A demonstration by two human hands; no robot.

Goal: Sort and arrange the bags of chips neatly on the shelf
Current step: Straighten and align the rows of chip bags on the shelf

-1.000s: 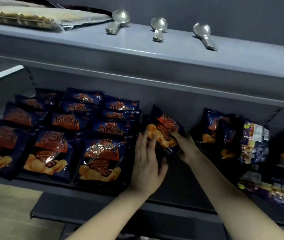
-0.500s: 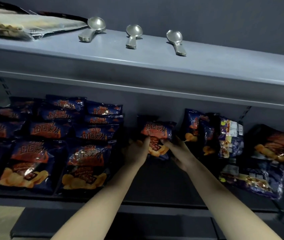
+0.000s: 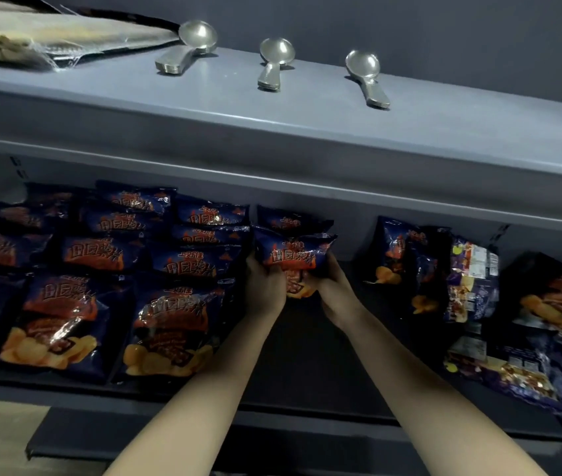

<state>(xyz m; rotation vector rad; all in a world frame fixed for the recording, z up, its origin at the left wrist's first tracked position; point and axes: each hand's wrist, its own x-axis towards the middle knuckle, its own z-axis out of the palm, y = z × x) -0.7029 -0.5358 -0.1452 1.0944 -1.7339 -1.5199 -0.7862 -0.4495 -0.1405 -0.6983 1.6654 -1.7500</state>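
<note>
Hands: the left hand (image 3: 265, 290) and the right hand (image 3: 336, 293) reach deep over the lower shelf (image 3: 307, 355), with the held chip bag (image 3: 295, 257) between them.
Left hand: back towards the camera, fingers curled round the bag's lower left edge.
Right hand: mirrors it, fingers curled round the lower right edge; neither hand is released.
Held chip bag: one, dark blue with an orange-red label, upright and face-on near the back of the lower shelf, just right of the tidy block; the hands hide whether its bottom touches the shelf.
Bag behind (image 3: 291, 219): one of the same kind, just behind the held one, its top showing above it.
Arranged bags (image 3: 173, 331): left part of the shelf, same kind, overlapping in columns from front edge to back; three across the front edge, at least eleven in all, the rearmost too dark to count surely.
Loose bags (image 3: 471, 280): right part of the shelf, apart from the hands; five as far as can be told, three leaning near the back, one tilted at the far right edge, one flat near the front right corner.
Upper shelf (image 3: 307, 132): one, grey, above all of this.
Spoons (image 3: 272, 63): three, metal, spaced in a row on the upper shelf, bowls towards the back wall.
Wrapped packet (image 3: 32, 39): one, in clear film, flat at the upper shelf's left end.
</note>
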